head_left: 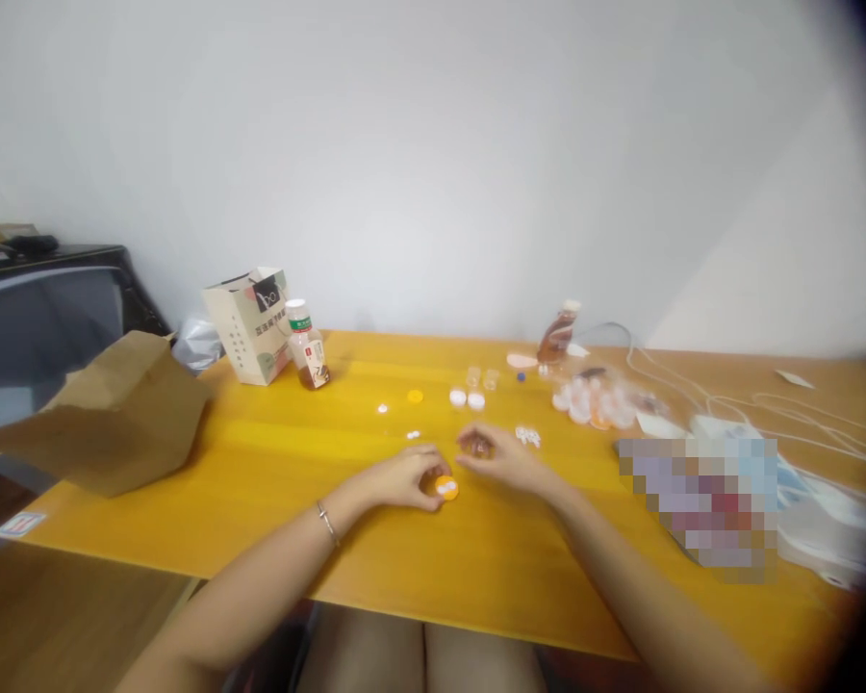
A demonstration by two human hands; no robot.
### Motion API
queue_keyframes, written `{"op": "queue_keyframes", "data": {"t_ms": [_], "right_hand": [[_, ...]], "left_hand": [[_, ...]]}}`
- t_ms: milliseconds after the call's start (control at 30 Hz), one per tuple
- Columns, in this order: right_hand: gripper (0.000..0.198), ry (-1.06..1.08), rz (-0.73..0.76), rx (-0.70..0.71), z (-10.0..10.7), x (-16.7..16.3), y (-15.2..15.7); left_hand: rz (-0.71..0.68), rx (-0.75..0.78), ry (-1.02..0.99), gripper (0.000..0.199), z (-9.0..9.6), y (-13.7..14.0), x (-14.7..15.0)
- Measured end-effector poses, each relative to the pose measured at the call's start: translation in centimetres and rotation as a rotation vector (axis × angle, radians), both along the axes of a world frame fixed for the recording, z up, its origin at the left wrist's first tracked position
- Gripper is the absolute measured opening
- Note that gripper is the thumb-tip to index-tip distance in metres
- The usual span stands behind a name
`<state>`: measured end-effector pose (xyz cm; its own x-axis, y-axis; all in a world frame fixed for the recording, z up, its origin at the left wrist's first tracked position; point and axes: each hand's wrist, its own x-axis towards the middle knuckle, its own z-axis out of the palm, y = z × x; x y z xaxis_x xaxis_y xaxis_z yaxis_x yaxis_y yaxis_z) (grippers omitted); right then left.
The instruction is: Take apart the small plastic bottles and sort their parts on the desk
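Note:
My left hand (413, 476) is closed, thumb and fingers pinching the edge of an orange cap (447, 494) with small white pieces in it, low over the table. My right hand (503, 458) curls its fingers around what looks like a small clear cup (480, 448); blur and the fingers hide most of it. A small pile of white pieces (528, 437) lies just right of that hand. Beyond both hands are two white-topped round items (467, 397), two clear cups (482, 377), a yellow cap (415, 396), a blue cap (521, 376) and a few loose white bits (413, 435).
At the left stand a brown paper bag (130, 414), a printed carton bag (249, 332) and a drink bottle (308, 346). Farther right are a dark bottle (558, 335), a bag of white caps (596, 399), cables (693, 385) and a pixelated flat object (707, 505).

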<state>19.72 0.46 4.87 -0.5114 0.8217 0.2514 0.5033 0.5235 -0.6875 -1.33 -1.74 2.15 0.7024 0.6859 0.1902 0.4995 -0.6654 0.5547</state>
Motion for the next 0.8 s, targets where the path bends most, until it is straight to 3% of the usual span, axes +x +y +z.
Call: {"op": "queue_keyframes", "data": {"t_ms": [67,200,333,500,800], "right_hand": [[0.028,-0.045,0.081,-0.025,-0.5,-0.2,-2.1],[0.038,-0.084,0.081,-0.039,-1.6,-0.6,-3.8],[0.041,-0.08,0.097,-0.033,-2.4,-1.0,-3.7],[0.028,-0.073,0.103,-0.004,-3.3,-1.3,-3.6],[0.021,-0.041,0.07,-0.038,-3.9,-1.5,-3.3]], "left_hand": [[-0.002,-0.012,-0.002,0.034,0.2,-0.1,-0.1],[-0.003,-0.003,-0.025,0.033,1.2,-0.2,-0.4],[0.015,0.022,-0.038,0.027,1.8,-0.3,-0.6],[0.015,-0.037,0.014,0.022,0.8,-0.1,-0.1],[0.144,-0.11,0.083,0.017,0.6,0.0,0.9]]}}
